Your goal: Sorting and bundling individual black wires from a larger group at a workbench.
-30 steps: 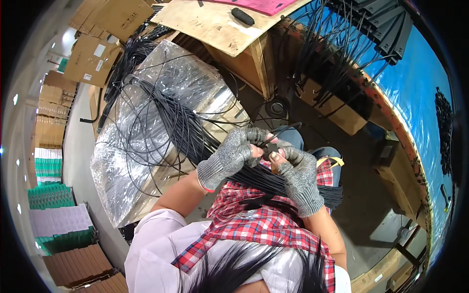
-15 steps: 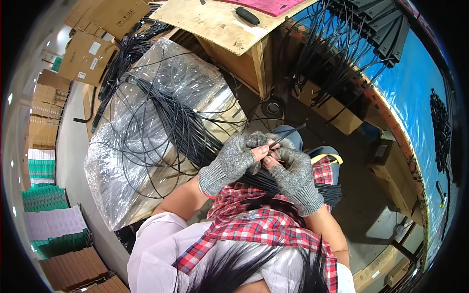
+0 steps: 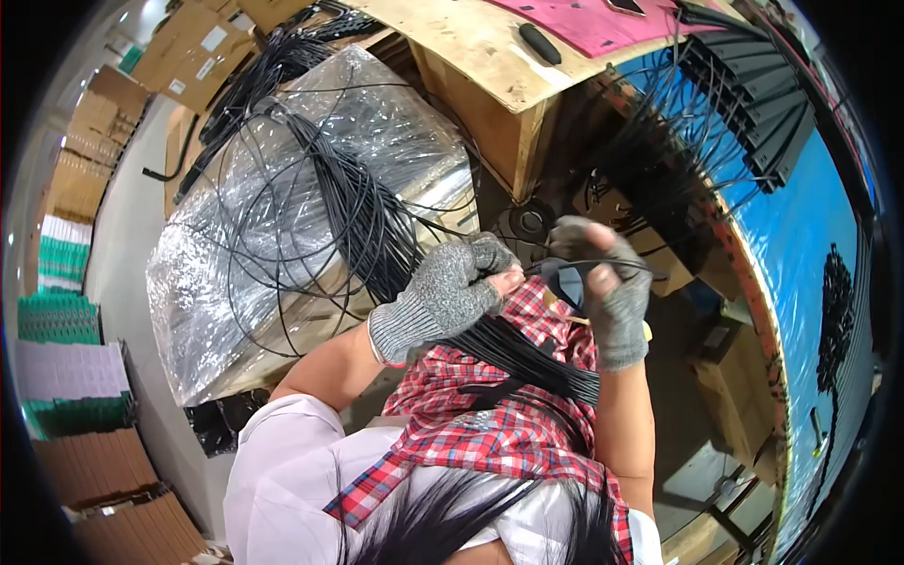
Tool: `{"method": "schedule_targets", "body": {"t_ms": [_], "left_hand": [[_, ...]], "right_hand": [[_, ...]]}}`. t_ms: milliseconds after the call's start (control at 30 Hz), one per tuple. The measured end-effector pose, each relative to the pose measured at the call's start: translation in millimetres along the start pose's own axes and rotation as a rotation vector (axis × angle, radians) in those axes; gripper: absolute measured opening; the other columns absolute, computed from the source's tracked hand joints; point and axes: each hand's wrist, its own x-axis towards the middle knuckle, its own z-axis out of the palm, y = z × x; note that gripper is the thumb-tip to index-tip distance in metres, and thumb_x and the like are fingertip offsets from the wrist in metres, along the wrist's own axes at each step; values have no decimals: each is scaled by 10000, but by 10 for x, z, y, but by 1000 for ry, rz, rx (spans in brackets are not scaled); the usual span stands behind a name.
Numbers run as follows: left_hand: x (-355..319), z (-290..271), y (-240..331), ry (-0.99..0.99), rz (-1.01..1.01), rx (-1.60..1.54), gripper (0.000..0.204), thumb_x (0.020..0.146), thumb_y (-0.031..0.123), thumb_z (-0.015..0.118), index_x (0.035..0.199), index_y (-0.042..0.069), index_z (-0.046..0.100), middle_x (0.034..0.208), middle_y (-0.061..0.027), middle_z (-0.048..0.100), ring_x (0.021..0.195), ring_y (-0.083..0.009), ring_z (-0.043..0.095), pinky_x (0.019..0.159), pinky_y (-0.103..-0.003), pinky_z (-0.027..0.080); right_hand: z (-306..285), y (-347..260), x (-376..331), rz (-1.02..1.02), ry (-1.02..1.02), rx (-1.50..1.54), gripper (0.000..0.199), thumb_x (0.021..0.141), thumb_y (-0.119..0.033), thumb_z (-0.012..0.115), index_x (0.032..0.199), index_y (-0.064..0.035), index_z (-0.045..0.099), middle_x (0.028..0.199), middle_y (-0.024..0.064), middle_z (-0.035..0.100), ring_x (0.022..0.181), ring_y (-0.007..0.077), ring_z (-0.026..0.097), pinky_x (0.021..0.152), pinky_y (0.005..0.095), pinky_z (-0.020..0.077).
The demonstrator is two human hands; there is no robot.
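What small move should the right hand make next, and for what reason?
Probably, the right hand should close its thumb and fingers around the black cable: they stand apart, with the cable passing between them, while the left hand seems to pinch it. Closing might steady it, though blur hides the exact contact.

black cable [image 3: 554,264] | thin | lightly bowed | running crosswise between the hands [image 3: 444,292]

We can read no lettering; on the brown cardboard box [image 3: 177,52] at the upper left we see three white labels [image 3: 214,38], their print too small for us to make out
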Motion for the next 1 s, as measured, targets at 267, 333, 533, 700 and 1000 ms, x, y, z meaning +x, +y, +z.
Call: {"method": "schedule_targets", "body": {"t_ms": [267, 333, 533, 700, 1000], "left_hand": [[-61, -28, 34, -62, -142, -3, 144, 796, 134, 584, 792, -10, 584, 641, -65, 540, 527, -107, 534, 509, -247, 423], [-83, -10, 32, -12, -58, -29, 158, 772, 167, 596, 785, 10, 583, 655, -92, 548, 549, -173, 550, 521, -286, 424], [-100, 50, 68, 30, -78, -129, 171, 763, 186, 596, 776, 17, 573, 671, -126, 551, 595, -257, 564, 536, -335, 422], [-45, 73, 24, 139, 153, 54, 136, 752, 142, 589, 798, 17, 561, 691, -126, 543, 598, -284, 551, 544, -353, 429], [217, 369, -362, 223, 305, 455, 133, 770, 143, 556, 816, 19, 571, 700, -115, 545, 519, -265, 507, 486, -332, 407]], "right_hand": [[-2, 34, 35, -53, -269, -564, 256, 706, -87, 660, 942, -4, 605, 950, 120, 591, 895, 217, 554, 797, 311, 443], [9, 14, 59, -91, -278, -625, 238, 714, -90, 653, 928, 1, 604, 942, 115, 592, 887, 214, 553, 788, 308, 443], [347, 62, 63, -182, 33, -272, 152, 776, -80, 592, 872, 39, 584, 910, 144, 581, 781, 177, 545, 672, 274, 437], [200, 83, 15, 57, -45, -219, 121, 792, -81, 575, 844, 27, 594, 927, 131, 577, 734, 143, 547, 618, 237, 435], [-96, 101, 308, 212, 81, -796, 143, 799, -99, 580, 833, 39, 593, 618, 31, 574, 516, 55, 462, 469, 187, 375]]}}
